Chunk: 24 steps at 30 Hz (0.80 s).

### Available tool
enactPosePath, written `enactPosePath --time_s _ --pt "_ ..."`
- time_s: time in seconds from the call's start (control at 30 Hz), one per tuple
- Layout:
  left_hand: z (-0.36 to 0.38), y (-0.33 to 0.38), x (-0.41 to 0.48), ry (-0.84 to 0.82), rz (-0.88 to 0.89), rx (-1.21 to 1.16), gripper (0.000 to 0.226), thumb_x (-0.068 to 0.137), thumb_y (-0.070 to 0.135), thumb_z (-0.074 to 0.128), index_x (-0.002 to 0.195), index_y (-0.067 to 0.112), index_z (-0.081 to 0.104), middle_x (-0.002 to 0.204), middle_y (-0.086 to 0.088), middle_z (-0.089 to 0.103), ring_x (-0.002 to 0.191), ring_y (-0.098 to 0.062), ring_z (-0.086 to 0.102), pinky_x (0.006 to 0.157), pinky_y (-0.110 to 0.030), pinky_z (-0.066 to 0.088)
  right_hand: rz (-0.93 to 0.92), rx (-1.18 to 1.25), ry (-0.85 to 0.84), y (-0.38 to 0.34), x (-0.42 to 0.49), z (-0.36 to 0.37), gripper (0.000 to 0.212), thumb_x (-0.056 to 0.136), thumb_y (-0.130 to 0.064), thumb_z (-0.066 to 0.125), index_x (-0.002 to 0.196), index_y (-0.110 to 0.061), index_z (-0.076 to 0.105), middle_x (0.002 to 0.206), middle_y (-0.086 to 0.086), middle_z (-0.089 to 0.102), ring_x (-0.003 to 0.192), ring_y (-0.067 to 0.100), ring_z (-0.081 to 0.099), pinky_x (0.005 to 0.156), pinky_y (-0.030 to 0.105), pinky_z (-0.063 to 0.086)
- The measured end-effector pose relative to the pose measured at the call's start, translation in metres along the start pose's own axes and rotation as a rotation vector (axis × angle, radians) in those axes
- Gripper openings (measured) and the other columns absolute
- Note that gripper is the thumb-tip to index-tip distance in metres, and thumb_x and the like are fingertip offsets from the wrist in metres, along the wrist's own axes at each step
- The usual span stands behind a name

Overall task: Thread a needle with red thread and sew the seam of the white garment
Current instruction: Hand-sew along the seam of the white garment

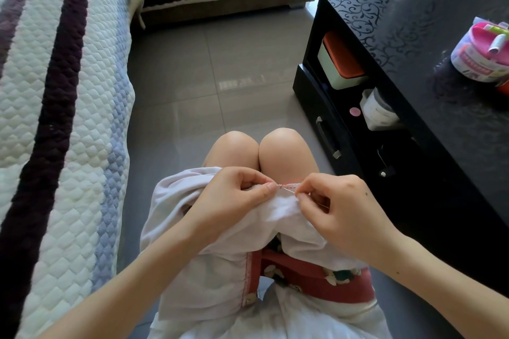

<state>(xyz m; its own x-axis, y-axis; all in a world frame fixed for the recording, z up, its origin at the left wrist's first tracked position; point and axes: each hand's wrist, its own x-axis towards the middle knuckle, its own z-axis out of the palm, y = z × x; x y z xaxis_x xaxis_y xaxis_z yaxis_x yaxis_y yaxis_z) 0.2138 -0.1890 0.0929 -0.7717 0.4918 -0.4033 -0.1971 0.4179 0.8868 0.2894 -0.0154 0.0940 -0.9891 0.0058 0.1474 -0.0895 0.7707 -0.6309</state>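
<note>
On the glossy black patterned table [440, 96] at the right stood a round white tub with a pink top [479, 49]. A small white roll and a green-edged piece poked out of it, too small to identify. In the table's open shelf below sat a pale green box with an orange lid [340, 63], closed, and beside it a white jar [378, 110] whose contents could not be seen.

The white cotton garment [286, 212] lay bunched over the person's lap, its seam edge lifted just in front of the knees. A line of red thread stitches [289, 184] ran left to right along that edge. The thin steel needle [289, 189] lay nearly along the seam, slanting from upper left down toward the right. The left hand [237, 195] had its fingers curled, thumb and forefinger pinching the fabric at the left end of the stitching. The right hand [338, 206] pinched the needle's right end between thumb and forefinger, the other fingers folded.

The table's edge stood near the right knee. A quilted white, purple and blue striped sofa cover [68, 118] bordered the left, with grey tiled floor [220, 69] open between them ahead of the knees.
</note>
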Motion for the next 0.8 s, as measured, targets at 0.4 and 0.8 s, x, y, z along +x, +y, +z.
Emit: enactPosePath --time_s 0.4,0.8 --pt "-0.0016 -0.0032 -0.0010 -0.020 0.060 0.040 0.013 0.090 0.022 0.065 0.086 0.018 0.076 0.082 0.006 0.075 0.081 -0.002 0.068 0.075 -0.020 0.052 0.014 -0.028 -0.036 -0.0013 0.0014 0.0022 0.013 0.079 -0.021 0.058 0.068 -0.016 0.063 0.047 -0.016 0.039 0.042 0.007 0.039 0.046 0.016 0.034" --pt "0.0023 -0.0024 -0.0010 0.014 0.110 0.106 0.013 0.089 0.023 0.067 0.083 0.016 0.076 0.080 0.008 0.075 0.079 -0.003 0.068 0.075 -0.024 0.054 0.031 0.025 -0.058 -0.0038 0.0043 0.0008 0.015 0.079 -0.020 0.055 0.072 -0.014 0.067 0.053 -0.023 0.046 0.050 0.007 0.051 0.049 0.024 0.044"
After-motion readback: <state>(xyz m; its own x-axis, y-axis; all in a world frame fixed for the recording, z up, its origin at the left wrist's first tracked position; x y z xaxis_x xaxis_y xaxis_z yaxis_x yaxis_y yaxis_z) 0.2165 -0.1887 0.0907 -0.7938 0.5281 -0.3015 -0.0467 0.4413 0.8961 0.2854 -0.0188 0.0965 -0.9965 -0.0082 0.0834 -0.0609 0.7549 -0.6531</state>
